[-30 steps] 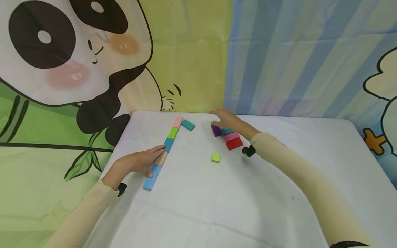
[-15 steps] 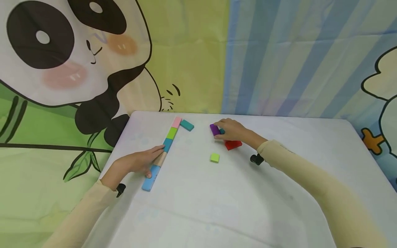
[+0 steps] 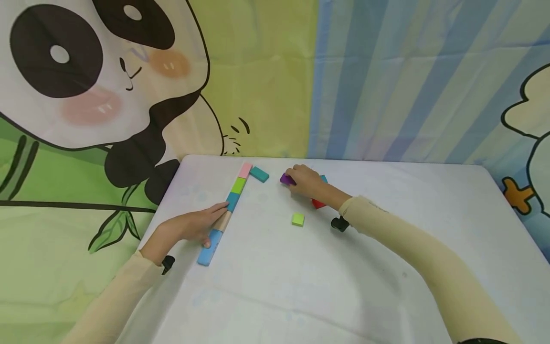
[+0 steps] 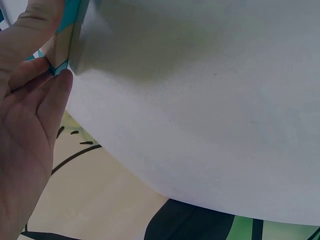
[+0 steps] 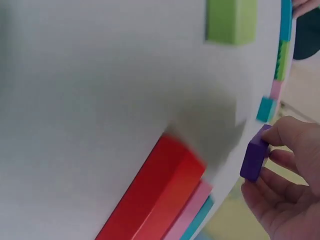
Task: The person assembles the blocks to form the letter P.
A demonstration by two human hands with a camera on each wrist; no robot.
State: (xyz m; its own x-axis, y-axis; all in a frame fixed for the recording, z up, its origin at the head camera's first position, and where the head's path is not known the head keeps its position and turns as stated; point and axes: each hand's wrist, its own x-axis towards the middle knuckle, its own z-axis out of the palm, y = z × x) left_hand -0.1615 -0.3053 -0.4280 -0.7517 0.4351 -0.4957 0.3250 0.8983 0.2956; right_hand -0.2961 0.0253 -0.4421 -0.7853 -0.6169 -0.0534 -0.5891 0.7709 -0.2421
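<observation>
A purple block (image 3: 286, 179) is pinched between the thumb and fingers of my right hand (image 3: 306, 181), and the right wrist view shows the purple block (image 5: 254, 156) in the fingertips. My left hand (image 3: 191, 225) rests along a slanting row of blocks, its fingers at a blue block (image 3: 233, 201) and its thumb on a light blue block (image 3: 209, 252). Between these lies a wood-coloured block (image 3: 223, 222). Farther up the row come a green block (image 3: 238, 185) and a pink block (image 3: 245, 170). A teal block (image 3: 259, 174) lies beside the pink end.
Under the right forearm are a red block (image 5: 155, 185), a pink block (image 5: 189, 212) and a teal-blue block (image 5: 201, 218), side by side. A small lime green block (image 3: 298, 219) stands on the white table (image 3: 266, 286). Behind the table hangs a printed cloth (image 3: 266, 76) with a panda.
My right hand has come down onto the purple block, gripped it and drawn it left, away from the red, pink and teal-blue blocks. My left hand stays on the row.
</observation>
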